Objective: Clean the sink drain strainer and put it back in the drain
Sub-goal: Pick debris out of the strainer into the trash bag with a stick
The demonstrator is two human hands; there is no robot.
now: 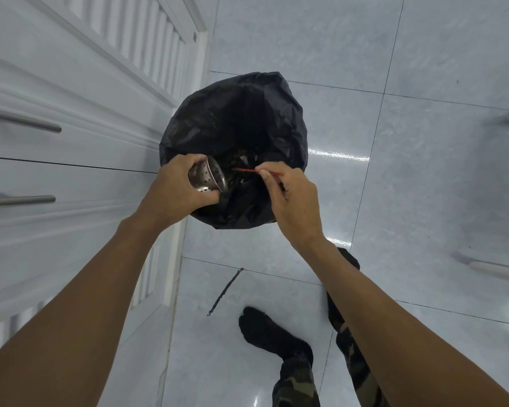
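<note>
Strainer (207, 178), perforated metal cup, gripped on its side in left hand (177, 186), fingers curled round it, held over the open black bin bag (232, 118). Right hand (288, 198) pinches thin red stick (247, 170) between thumb and fingertips, tip pointing toward strainer's mouth.

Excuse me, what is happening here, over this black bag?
A person stands over a black bin bag. The left hand grips a perforated metal sink drain strainer, tilted above the bag's opening. The right hand pinches a thin red stick pointing toward the strainer, probably to pick out debris. A dark stick lies on the floor tiles.
</note>
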